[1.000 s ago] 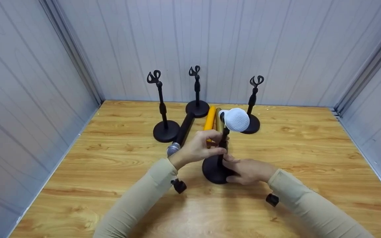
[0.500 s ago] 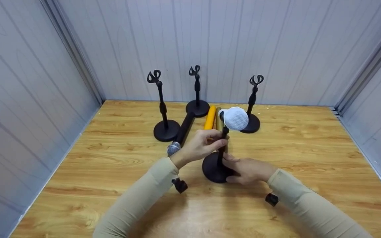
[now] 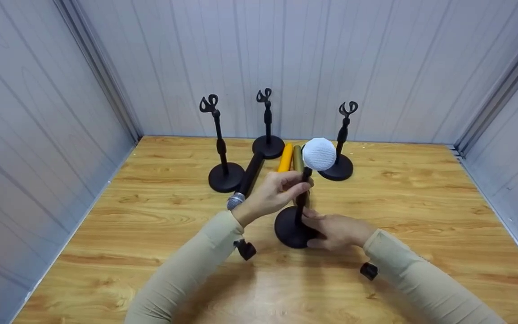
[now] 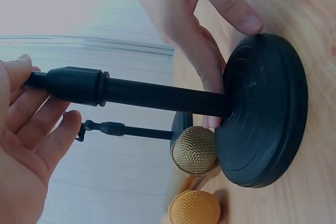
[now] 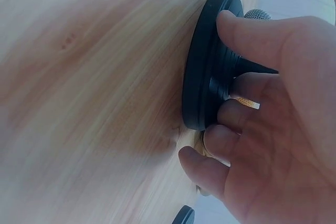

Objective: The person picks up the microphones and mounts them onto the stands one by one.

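Observation:
A black desk microphone stand (image 3: 287, 228) stands upright near the table's middle, with a white microphone (image 3: 319, 154) at its top. My left hand (image 3: 269, 195) pinches the upper part of its pole between thumb and fingers; in the left wrist view the black pole (image 4: 163, 97) runs from those fingertips down to the round base (image 4: 262, 114). My right hand (image 3: 341, 231) grips the base, thumb on the rim and fingers by the pole's foot, as the right wrist view shows. Just behind lie a yellow microphone (image 3: 286, 158) and a gold microphone (image 3: 298, 157), partly hidden by my left hand.
A black microphone (image 3: 251, 173) with a silver head lies left of my left hand. Three more black stands with bare clips rise behind: left stand (image 3: 225, 177), middle stand (image 3: 268, 146), right stand (image 3: 339, 168). Pale panel walls (image 3: 259, 54) enclose the wooden table (image 3: 160, 202).
My left hand has shifted slightly upward along with the white microphone, which now sits higher above the base. The base and my right hand have stayed in place.

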Tool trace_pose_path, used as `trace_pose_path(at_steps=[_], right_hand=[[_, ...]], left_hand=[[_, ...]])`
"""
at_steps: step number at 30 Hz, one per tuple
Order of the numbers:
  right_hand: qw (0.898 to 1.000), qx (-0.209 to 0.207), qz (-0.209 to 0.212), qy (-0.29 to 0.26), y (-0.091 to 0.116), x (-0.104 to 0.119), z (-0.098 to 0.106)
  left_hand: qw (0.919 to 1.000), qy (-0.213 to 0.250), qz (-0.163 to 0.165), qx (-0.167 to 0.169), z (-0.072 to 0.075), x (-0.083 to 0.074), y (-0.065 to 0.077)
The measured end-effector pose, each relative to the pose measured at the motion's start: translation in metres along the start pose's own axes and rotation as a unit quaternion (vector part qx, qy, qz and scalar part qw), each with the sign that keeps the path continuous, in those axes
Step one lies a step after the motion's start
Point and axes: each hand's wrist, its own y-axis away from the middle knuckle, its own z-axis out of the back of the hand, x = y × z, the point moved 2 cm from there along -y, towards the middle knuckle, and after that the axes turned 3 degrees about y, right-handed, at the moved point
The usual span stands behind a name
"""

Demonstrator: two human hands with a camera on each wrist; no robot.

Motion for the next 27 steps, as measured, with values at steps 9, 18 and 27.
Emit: trace_pose_path(at_steps=[9,18,27], right_hand=[[1.000,0.009,-0.020,-0.013,-0.001,0.000,0.002],[1.000,-0.004,0.001,-0.009,0.000,0.000,0.001],[1.000,0.005,-0.010,-0.015,-0.001,-0.001,-0.001]], left_hand=[[0.9996,0.020,0.012,-0.016,0.009,-0.032,-0.013],[0.9982,0.055,0.018,-0.013,0.010,-0.037,-0.017],[0.9907,0.118,0.066,0.016,0.010,-0.036,-0.021]])
